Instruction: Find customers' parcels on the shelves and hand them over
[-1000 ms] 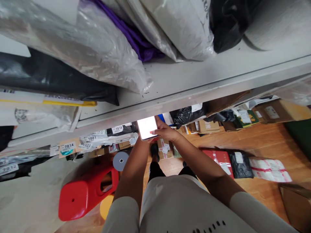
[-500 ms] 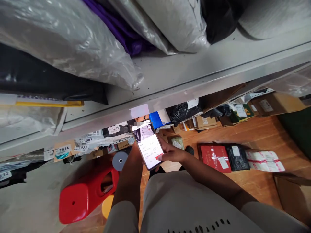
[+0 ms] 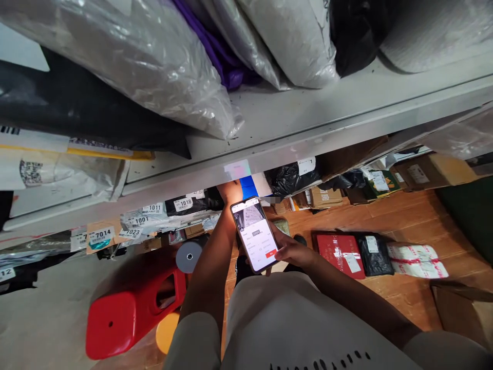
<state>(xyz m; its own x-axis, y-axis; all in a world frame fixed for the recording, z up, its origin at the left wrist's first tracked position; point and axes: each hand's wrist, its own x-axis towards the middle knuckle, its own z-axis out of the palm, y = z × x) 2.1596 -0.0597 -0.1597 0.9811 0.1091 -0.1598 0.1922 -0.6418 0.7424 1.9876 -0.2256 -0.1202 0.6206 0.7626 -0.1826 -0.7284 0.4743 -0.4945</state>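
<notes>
My right hand (image 3: 291,253) holds a smartphone (image 3: 254,234) upright in front of my body, its thumb at the orange button low on the lit screen. A picture of a label fills the top of that screen. My left hand (image 3: 230,192) reaches past the phone to the lower shelf, beside a blue package (image 3: 248,188). The shelf board above and the phone hide its fingers, so whether they touch the package does not show. To the right of the blue package lies a black plastic parcel (image 3: 287,177) with a white label.
An upper shelf (image 3: 308,110) with plastic-wrapped parcels crosses close before me. Labelled parcels (image 3: 152,208) line the lower shelf. On the floor are a red stool (image 3: 111,324), a red box (image 3: 337,254), a black parcel (image 3: 373,257) and a white parcel (image 3: 418,259).
The phone has moved to the right and slightly down with my right hand. My left hand now shows brightly lit past the phone's top. The screen content has changed.
</notes>
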